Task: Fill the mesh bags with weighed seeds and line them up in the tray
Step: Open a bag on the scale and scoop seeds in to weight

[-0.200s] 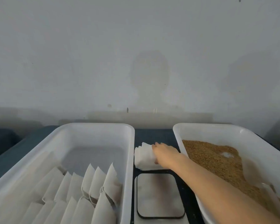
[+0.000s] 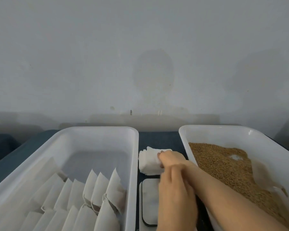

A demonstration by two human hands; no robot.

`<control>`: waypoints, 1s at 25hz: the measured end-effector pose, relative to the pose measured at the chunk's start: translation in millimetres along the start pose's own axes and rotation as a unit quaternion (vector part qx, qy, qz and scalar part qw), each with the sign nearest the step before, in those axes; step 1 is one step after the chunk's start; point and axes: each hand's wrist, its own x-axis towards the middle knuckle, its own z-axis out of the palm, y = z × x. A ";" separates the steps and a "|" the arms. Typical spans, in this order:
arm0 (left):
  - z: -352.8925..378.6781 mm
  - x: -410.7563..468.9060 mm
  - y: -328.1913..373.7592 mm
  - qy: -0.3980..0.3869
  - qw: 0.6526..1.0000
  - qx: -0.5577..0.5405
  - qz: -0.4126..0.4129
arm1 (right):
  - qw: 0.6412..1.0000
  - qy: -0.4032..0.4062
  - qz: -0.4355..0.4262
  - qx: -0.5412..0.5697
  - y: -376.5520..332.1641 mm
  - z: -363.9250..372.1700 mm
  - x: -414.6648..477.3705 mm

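On the dark surface (image 2: 158,139), the left tray (image 2: 133,164) is seen lined with white bags (image 2: 97,189) in its near part. The right tray (image 2: 184,142) is spread with brown seeds (image 2: 223,164). Between the trays, the scale (image 2: 149,202) is partly covered and cut off at the near edge. Just beyond it, the stack of empty bags (image 2: 148,162) is gripped by the right hand (image 2: 171,158), fingers curled over it. The left hand (image 2: 175,192), unseen a moment earlier, has been brought over the scale; being blurred, its grip cannot be told.

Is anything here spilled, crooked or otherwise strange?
Nothing serious. The seeds all lie inside their tray. The filled bags stand in neat rows. Only the stack of empty bags under the right hand looks fanned and uneven.
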 end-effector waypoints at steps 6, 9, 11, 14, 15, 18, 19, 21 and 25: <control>1.1 -16.1 -12.3 0.051 0.984 -0.096 -0.139 | 0.999 0.025 0.003 0.029 13.0 -8.7 -15.7; -1.2 -17.3 -29.0 0.086 0.972 -0.164 -0.148 | 0.969 0.178 0.004 0.169 21.6 -12.5 -35.0; 1.6 -25.0 -33.1 0.055 0.982 -0.136 -0.118 | 0.955 0.184 0.006 0.232 24.1 -15.2 -44.2; 7.4 -23.4 -37.8 0.044 0.997 0.046 -0.043 | 0.958 0.150 0.013 0.246 21.4 -13.3 -47.7; 8.7 -17.8 -37.9 0.047 0.991 0.124 0.004 | 0.956 0.152 0.017 0.249 20.5 -12.9 -47.1; 12.7 -0.6 -39.0 -0.052 0.951 0.299 0.050 | 0.961 0.145 0.031 0.232 17.1 -11.2 -44.2; 13.1 3.9 -42.2 -0.100 0.939 0.329 0.031 | 0.965 0.140 0.040 0.217 15.1 -10.9 -44.0; 15.9 9.1 -49.0 -0.128 0.922 0.366 0.008 | 0.962 0.161 0.058 0.212 18.1 -13.7 -45.6; 14.4 10.8 -43.3 -0.150 0.904 0.400 -0.007 | 0.787 0.318 0.133 0.511 50.7 -36.7 -58.3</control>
